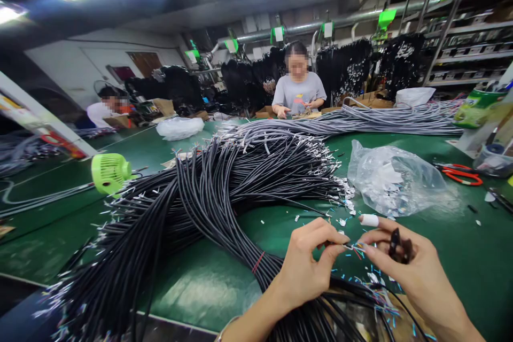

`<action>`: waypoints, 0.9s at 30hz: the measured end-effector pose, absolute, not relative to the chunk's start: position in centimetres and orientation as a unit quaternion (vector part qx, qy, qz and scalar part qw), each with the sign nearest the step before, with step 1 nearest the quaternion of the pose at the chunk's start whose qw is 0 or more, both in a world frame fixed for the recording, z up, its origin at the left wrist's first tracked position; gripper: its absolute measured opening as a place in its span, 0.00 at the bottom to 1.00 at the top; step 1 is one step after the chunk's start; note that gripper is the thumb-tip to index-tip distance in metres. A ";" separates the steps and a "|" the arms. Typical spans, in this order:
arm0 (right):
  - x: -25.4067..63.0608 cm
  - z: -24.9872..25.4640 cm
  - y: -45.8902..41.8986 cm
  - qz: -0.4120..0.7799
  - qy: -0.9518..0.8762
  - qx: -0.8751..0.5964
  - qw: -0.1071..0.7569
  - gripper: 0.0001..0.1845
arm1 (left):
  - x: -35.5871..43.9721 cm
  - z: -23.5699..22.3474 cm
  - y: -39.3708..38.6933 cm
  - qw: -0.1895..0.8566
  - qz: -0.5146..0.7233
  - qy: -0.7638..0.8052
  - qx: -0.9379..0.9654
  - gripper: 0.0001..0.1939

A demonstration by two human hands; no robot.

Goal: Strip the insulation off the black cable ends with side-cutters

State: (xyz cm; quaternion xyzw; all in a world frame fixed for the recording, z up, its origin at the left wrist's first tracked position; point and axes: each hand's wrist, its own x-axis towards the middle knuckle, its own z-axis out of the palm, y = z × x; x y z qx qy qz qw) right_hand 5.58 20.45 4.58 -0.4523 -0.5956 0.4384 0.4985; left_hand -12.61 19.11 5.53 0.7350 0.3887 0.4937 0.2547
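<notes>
Green tabletop (204, 283): clear bag (417, 181) containing white scraps (390, 175); on the bag's near side, left hand (308, 262) pinching black cable (348, 245), right hand (419, 270) its coloured wires (357, 250).

The head camera looks forward and down from close above the green table (200, 286).

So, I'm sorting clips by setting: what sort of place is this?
Probably a cable-assembly workshop: black cables with bare-wire ends heaped on a green worktable, grey cables beyond them, and metal shelving behind.

A dark object (395, 245) — blurred — is partly hidden.
</notes>
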 end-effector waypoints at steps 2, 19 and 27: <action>5.5 4.5 20.8 0.508 -0.562 -0.433 0.488 0.19 | -12.6 5.6 19.1 0.264 0.487 0.386 0.738 0.05; 4.2 5.6 19.4 0.489 -0.503 -0.487 0.520 0.24 | -12.0 5.2 18.9 0.294 0.481 0.444 0.696 0.09; 4.0 4.4 19.7 0.386 -0.568 -0.489 0.538 0.17 | -11.3 4.5 18.7 0.243 0.517 0.446 0.689 0.06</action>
